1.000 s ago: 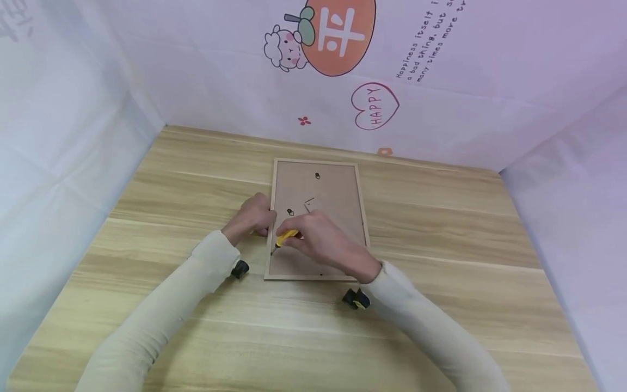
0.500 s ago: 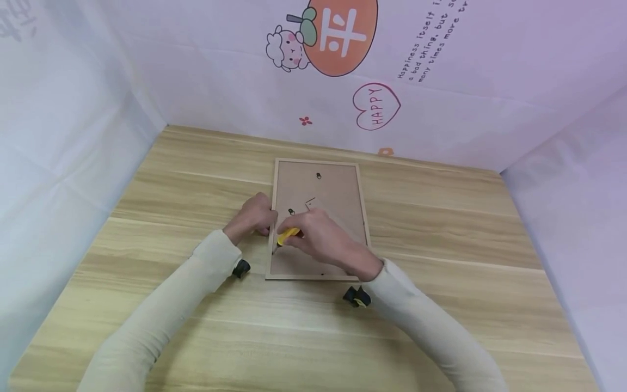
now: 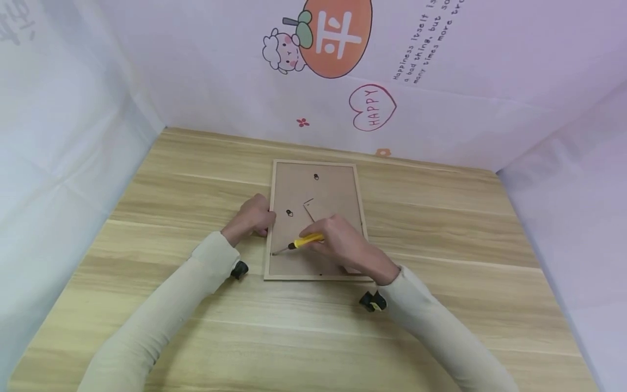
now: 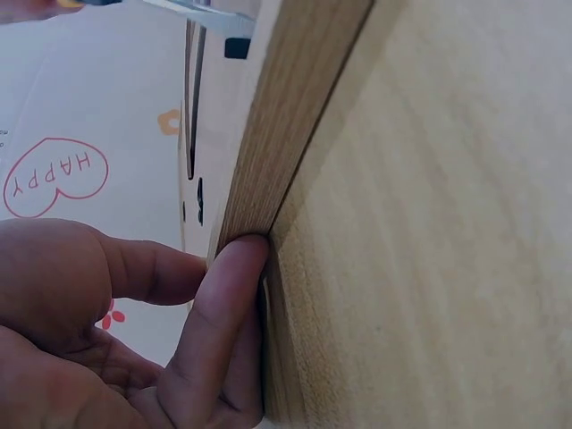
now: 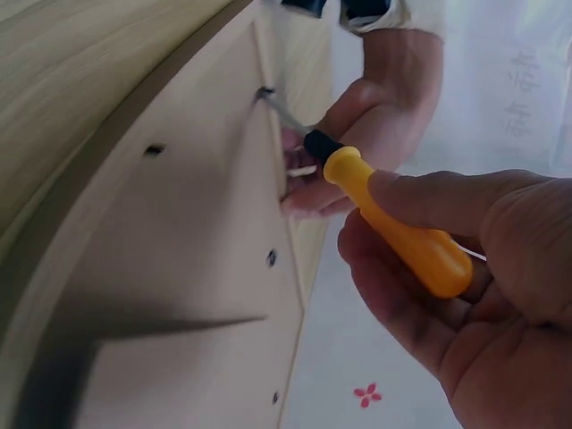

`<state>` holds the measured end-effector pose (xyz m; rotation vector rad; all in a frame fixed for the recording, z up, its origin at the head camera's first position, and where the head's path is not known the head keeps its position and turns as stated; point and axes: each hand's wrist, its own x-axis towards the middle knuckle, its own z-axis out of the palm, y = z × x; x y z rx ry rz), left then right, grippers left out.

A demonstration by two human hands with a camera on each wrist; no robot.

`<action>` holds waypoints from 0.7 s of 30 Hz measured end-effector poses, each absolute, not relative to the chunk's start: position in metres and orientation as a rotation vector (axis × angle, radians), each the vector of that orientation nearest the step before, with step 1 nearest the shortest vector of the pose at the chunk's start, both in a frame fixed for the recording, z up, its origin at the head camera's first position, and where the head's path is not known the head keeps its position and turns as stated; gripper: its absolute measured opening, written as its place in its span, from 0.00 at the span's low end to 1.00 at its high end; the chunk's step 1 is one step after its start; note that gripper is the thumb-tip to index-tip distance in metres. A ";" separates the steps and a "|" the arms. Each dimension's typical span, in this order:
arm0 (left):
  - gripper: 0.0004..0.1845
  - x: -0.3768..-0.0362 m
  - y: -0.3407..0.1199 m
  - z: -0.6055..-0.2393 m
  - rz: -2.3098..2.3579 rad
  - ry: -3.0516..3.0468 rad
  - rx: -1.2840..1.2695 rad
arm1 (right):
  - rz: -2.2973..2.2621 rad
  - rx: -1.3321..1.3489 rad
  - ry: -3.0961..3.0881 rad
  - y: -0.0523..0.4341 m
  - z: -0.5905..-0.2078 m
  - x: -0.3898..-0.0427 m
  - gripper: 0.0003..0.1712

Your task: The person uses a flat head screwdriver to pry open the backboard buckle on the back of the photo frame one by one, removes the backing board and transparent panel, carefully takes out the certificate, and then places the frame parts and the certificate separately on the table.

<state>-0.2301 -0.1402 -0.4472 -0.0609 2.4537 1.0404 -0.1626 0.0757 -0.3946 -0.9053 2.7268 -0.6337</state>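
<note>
A wooden picture frame [image 3: 338,185] lies face down in the middle of the table, brown backing board up. My left hand [image 3: 254,218] grips its left rail; in the left wrist view the thumb [image 4: 219,304] presses the rail's outer side [image 4: 286,107] and a finger lies over the top. My right hand [image 3: 345,242] holds a yellow-handled screwdriver [image 3: 306,241] low over the backing. Its metal tip [image 3: 274,253] meets the inner left edge of the frame, close below my left hand. In the right wrist view the screwdriver [image 5: 393,223] points at that edge, with the left hand [image 5: 375,134] just behind it.
The backing carries two small metal hangers [image 3: 315,177] [image 3: 289,213] and a folded stand flap [image 3: 313,207]. The light wooden table [image 3: 441,228] is walled on three sides by printed pale cloth [image 3: 441,109]. Black wrist cameras [image 3: 239,269] [image 3: 372,301] hang under both sleeves.
My right hand has drawn back to the right, so the screwdriver lies flatter with its shaft showing. The tip stays at the left inner edge. The left hand has not moved.
</note>
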 end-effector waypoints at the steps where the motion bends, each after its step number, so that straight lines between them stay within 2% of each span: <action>1: 0.10 -0.230 -0.140 -0.447 1.044 2.452 -0.062 | -0.611 -0.900 2.736 0.078 -0.396 -0.163 0.13; 11: 0.14 -0.230 -0.141 -0.450 1.054 2.451 -0.057 | -0.361 -0.943 2.795 0.092 -0.411 -0.160 0.12; 17: 0.11 -0.229 -0.139 -0.450 1.063 2.454 -0.045 | -0.432 -0.912 2.793 0.105 -0.417 -0.157 0.12; 21: 0.11 -0.229 -0.139 -0.449 1.058 2.455 -0.056 | -0.515 -0.798 2.811 0.118 -0.418 -0.152 0.12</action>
